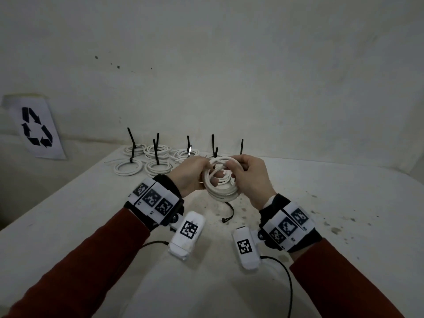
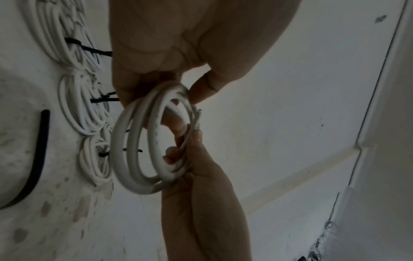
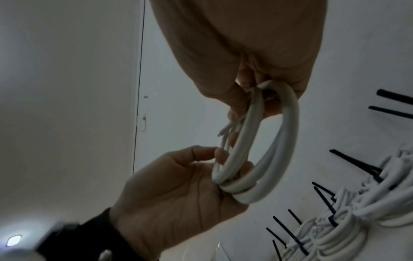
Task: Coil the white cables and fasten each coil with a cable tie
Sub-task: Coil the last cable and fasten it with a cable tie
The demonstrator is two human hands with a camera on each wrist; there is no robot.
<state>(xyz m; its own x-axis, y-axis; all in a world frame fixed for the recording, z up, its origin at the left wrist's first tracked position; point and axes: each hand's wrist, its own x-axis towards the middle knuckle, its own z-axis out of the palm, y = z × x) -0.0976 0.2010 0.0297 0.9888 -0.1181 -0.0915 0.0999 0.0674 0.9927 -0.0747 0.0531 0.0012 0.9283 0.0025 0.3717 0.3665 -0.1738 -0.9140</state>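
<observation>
Both hands hold one untied coil of white cable (image 1: pixel 221 183) above the middle of the table. My left hand (image 1: pixel 210 172) grips its left side, with fingers passing through the loops. My right hand (image 1: pixel 238 171) pinches the top right of the coil. In the left wrist view the coil (image 2: pixel 134 150) hangs between the left hand (image 2: pixel 161 77) above and the right hand (image 2: pixel 185 146) below, its loose end (image 2: pixel 197 114) sticking out by the right fingertips. A loose black cable tie (image 1: pixel 229 213) lies on the table just below the coil.
Several finished coils (image 1: pixel 146 161) with upright black ties (image 1: pixel 132 141) lie along the back of the white table (image 1: pixel 91 226), also seen at the lower right of the right wrist view (image 3: pixel 346 220). A recycling sign (image 1: pixel 36 127) leans at far left. Walls close off the back.
</observation>
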